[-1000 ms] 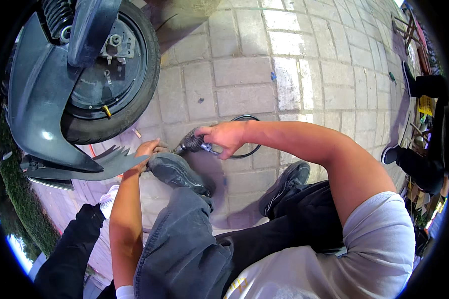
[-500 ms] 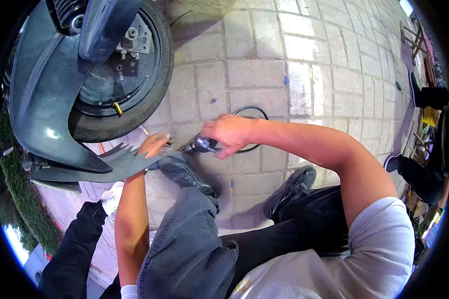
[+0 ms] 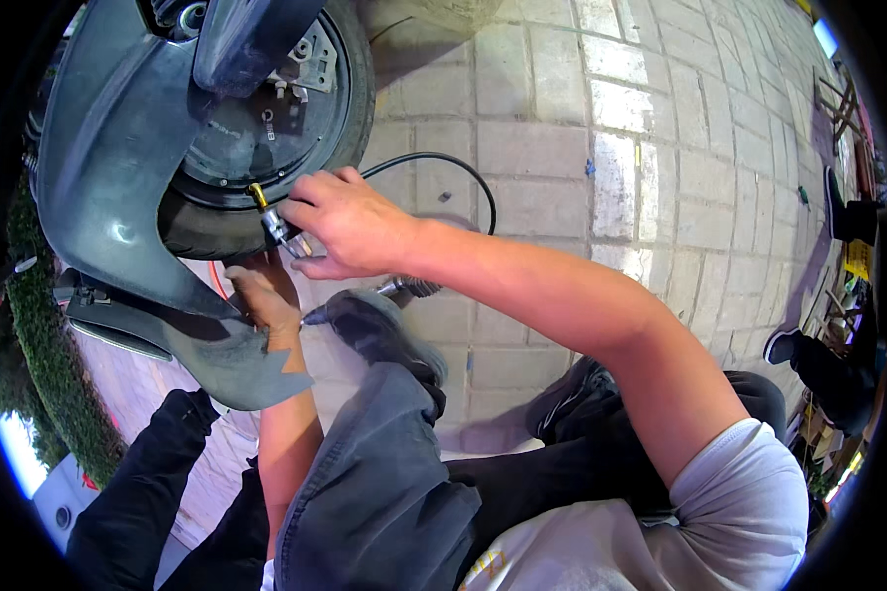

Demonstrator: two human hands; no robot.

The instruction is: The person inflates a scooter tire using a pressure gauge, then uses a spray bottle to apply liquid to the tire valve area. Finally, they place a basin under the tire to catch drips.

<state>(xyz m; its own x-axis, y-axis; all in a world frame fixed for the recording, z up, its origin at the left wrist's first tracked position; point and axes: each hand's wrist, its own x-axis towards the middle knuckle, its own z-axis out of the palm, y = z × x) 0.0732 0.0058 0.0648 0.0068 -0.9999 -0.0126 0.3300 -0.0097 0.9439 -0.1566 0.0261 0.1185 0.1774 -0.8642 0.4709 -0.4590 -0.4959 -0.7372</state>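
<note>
My right hand (image 3: 330, 222) grips a metal air chuck (image 3: 276, 222) on a black hose (image 3: 483, 197), at the gold valve stem (image 3: 258, 194) of a black scooter wheel (image 3: 348, 118). My left hand (image 3: 271, 300) is low under the tyre, behind a jagged-edged dark plastic piece (image 3: 237, 364); its fingertips are partly hidden. The grey-black fender (image 3: 103, 177) covers the wheel's left side. A metal tool with a ribbed end (image 3: 416, 288) lies by my left shoe (image 3: 365, 330).
Pale paving (image 3: 532, 148) surrounds the wheel, with a red hose (image 3: 219, 278) behind my left hand. Another person's dark trouser legs (image 3: 138, 492) are at the lower left. A co-worker's legs (image 3: 828, 379) and wooden stools (image 3: 843, 108) line the right edge; a hedge (image 3: 64, 394) runs along the left.
My right hand has left the ribbed tool and moved up-left to the valve with the chuck, drawing the hose up. My left hand reaches further in. The view has shifted slightly.
</note>
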